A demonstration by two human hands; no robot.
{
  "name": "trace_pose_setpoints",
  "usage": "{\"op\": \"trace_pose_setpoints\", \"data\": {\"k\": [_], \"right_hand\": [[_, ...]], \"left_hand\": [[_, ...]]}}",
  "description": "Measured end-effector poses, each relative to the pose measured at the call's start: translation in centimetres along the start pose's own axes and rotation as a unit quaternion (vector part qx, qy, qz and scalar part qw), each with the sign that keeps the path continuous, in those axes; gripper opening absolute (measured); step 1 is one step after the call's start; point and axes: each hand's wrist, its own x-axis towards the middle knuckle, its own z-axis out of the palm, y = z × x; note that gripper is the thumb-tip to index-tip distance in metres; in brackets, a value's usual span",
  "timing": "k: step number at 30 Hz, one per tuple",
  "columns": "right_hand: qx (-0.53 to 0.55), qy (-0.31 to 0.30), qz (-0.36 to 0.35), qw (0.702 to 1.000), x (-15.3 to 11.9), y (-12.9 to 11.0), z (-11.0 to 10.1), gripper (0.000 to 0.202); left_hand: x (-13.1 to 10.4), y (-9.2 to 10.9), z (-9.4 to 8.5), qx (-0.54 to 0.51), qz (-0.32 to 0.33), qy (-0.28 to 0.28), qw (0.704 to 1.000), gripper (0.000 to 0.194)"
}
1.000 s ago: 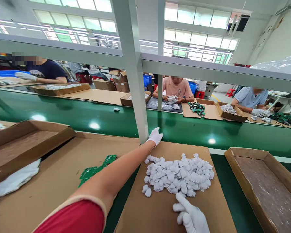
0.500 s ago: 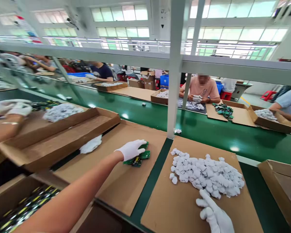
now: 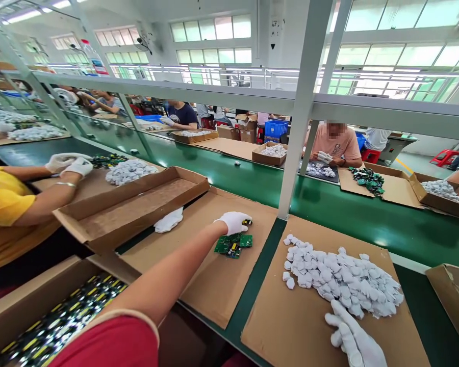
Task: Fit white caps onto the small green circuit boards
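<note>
My left hand (image 3: 234, 223), in a white glove, is closed on a small circuit board (image 3: 247, 222) just above several green circuit boards (image 3: 233, 245) on the left cardboard sheet (image 3: 210, 285). At the lower right, my right hand (image 3: 354, 334), also gloved, has its fingers apart and nothing in it. It is beside the near edge of a pile of small white pieces (image 3: 344, 278) on the right cardboard sheet (image 3: 275, 326).
A white cloth-like item (image 3: 169, 220) lies near a long cardboard tray (image 3: 133, 206). A box of boards (image 3: 69, 316) stands lower left. A metal post (image 3: 296, 117) rises between the sheets. Co-workers sit left and across the green belt (image 3: 252, 186).
The view has shifted left, bringing a co-worker's yellow sleeve into sight. My left hand has lifted from the boards with one in its fingers. My right hand keeps about the same pose.
</note>
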Motion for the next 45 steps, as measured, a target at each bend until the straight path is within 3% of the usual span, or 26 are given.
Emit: {"op": "trace_pose_setpoints", "data": {"k": [4, 7, 9, 11, 12, 14, 17, 20, 23, 26, 30, 36, 39, 43, 45], "right_hand": [[-0.034, -0.023, -0.016, 0.999, 0.2, -0.6, -0.4, 0.041], [-0.056, -0.039, -0.053, 0.996, 0.1, -1.5, -0.7, 0.038], [-0.059, -0.031, -0.076, 0.995, 0.0, -2.0, -0.6, 0.036], [-0.056, -0.009, -0.094, 0.994, -0.1, -2.3, -0.6, 0.034], [-0.054, 0.006, -0.099, 0.994, -0.2, -2.4, -0.6, 0.034], [-0.060, 0.041, -0.102, 0.992, -0.3, -2.4, -1.0, 0.032], [-0.097, 0.116, -0.082, 0.985, 0.1, -2.3, -2.6, 0.028], [-0.165, 0.203, -0.081, 0.962, 1.3, -2.1, -4.7, 0.027], [-0.282, 0.198, -0.111, 0.932, 3.1, -2.4, -5.9, 0.031], [-0.379, 0.106, -0.120, 0.911, 4.9, -3.5, -6.0, 0.045], [-0.409, -0.004, -0.094, 0.908, 6.3, -4.6, -5.5, 0.054], [-0.293, 0.082, -0.054, 0.951, 5.5, -3.4, -4.7, 0.026], [-0.260, 0.103, -0.043, 0.959, 4.2, -2.9, -5.5, 0.017], [-0.175, 0.057, 0.007, 0.983, 2.0, -2.2, -7.9, 0.018], [-0.230, 0.049, 0.009, 0.972, 0.6, -1.6, -8.3, 0.019]], "left_hand": [[-0.4, 1.9, 0.0, -0.088, 0.023, 0.051, 0.995, 0.035], [-2.7, 5.7, 1.3, -0.185, 0.066, 0.048, 0.979, 0.048], [-5.1, 9.2, 2.6, -0.277, 0.098, 0.000, 0.956, 0.050], [-7.8, 12.9, 4.1, -0.534, 0.083, -0.148, 0.828, 0.042], [-9.2, 14.7, 5.0, -0.609, 0.061, -0.225, 0.758, 0.037], [-11.3, 17.9, 7.0, -0.674, 0.010, -0.341, 0.655, 0.031], [-12.5, 21.2, 9.9, -0.691, -0.028, -0.445, 0.569, 0.028], [-12.2, 22.8, 12.3, -0.682, -0.024, -0.511, 0.523, 0.028], [-11.6, 23.2, 14.1, -0.672, -0.013, -0.549, 0.497, 0.026], [-11.4, 22.8, 15.1, -0.672, -0.003, -0.561, 0.484, 0.023], [-11.5, 22.1, 15.3, -0.669, 0.008, -0.558, 0.491, 0.022], [-11.4, 22.0, 14.8, -0.663, 0.012, -0.555, 0.503, 0.021], [-11.3, 22.0, 14.7, -0.656, 0.013, -0.557, 0.508, 0.021], [-11.4, 22.1, 14.5, -0.652, 0.012, -0.557, 0.514, 0.023], [-11.4, 22.1, 14.4, -0.648, 0.011, -0.554, 0.522, 0.023]]}}
